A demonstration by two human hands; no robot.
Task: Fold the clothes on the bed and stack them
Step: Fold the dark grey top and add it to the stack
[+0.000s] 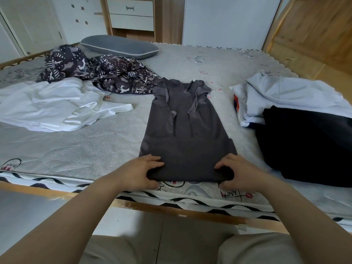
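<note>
Landmark for all positions: the grey hooded garment (185, 130), laid flat at the middle of the bed (76, 149), hood end away from the person, hem at the near edge of the mattress.

Far left of the garment: a white garment (51, 105), spread loose and creased, unfolded. Behind it, and left of the grey garment's hood, a dark patterned garment (91, 71) lies in a rumpled heap; its right edge reaches just beside the hood. Beyond that heap, at the far side of the bed, a grey pillow (120, 46).

At the grey garment's near hem, left corner: left hand (139, 173), fingers curled over the top of the cloth and thumb below the edge, grasping the hem. The hem between the hands appears rolled or doubled into a thick edge. Two drawstrings lie down the garment's chest.

At the near hem, right corner: right hand (240, 173), fingers curled on top, likewise grasping the hem.

Right of the grey garment, apart from it: a pile of pale folded clothes (285, 96), with a red and blue print showing at its left edge. A black garment (308, 145) lies partly over the near side of that pile and extends toward the near mattress edge.
</note>
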